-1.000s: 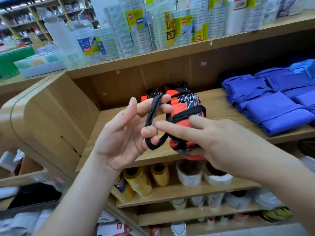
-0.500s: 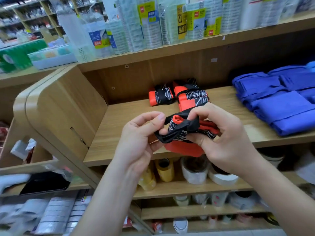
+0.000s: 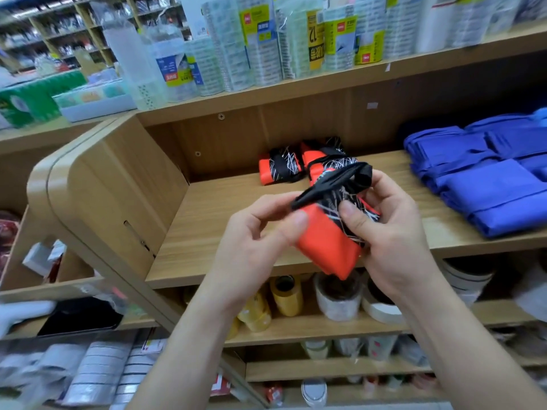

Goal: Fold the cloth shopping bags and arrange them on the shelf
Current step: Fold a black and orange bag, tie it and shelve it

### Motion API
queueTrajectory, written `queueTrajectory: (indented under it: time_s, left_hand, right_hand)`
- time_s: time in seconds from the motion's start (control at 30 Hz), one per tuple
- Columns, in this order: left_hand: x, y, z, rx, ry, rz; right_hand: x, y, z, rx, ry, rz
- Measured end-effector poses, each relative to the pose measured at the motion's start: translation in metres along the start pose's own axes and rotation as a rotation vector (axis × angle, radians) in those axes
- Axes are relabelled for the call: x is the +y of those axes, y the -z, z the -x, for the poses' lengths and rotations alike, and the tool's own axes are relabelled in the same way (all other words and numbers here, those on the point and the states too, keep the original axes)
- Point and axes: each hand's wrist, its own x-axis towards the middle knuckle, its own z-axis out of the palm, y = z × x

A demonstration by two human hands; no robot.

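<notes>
I hold a folded orange cloth bag with a black, white-lined panel in front of the wooden shelf. My right hand grips the bundle, thumb pressed on the patterned panel. My left hand pinches the end of the bag's black strap, which runs across the top of the bundle. Two more rolled orange-and-black bags lie at the back of the shelf, just beyond my hands.
A stack of folded blue bags fills the shelf's right side. Packaged goods line the shelf above. Tape rolls and other rolls sit on the shelf below. A rounded wooden side panel bounds the shelf on the left.
The loose strap loop has been drawn tight across the bundle. The right hand moved from pointing fingers to gripping the bag, and both hands shifted slightly right and up.
</notes>
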Motion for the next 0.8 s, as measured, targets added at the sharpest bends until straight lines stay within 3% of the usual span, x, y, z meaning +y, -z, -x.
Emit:
queueTrajectory:
  time_s: [0.07,0.2,0.43,0.5,0.57,0.63,0.8]
  left_hand:
    - [-0.002,0.001,0.006,-0.047,-0.104,-0.026]
    - [0.004,-0.001,0.006,-0.123,-0.167,0.012]
    - [-0.001,-0.011,0.009,-0.088,-0.168,0.11]
    - [-0.002,-0.013,0.007,-0.08,-0.181,0.132]
    - [-0.002,-0.012,0.006,-0.06,-0.17,0.143]
    - [-0.004,-0.011,0.005,-0.003,-0.124,0.138]
    - [-0.01,-0.016,0.005,0.078,-0.103,0.082]
  right_hand:
    - [-0.001,0.0,-0.001,-0.009,-0.098,-0.177]
    - [0.0,-0.006,0.005,0.029,-0.195,-0.28]
    - [0.003,-0.021,0.013,0.285,-0.187,-0.198]
    - [0.004,-0.02,0.018,0.23,-0.23,-0.326]
    - [0.003,-0.015,0.023,0.06,-0.319,-0.435]
    - [0.004,-0.011,0.026,-0.04,-0.386,-0.386]
    - [0.007,-0.015,0.019,0.137,-0.28,-0.373]
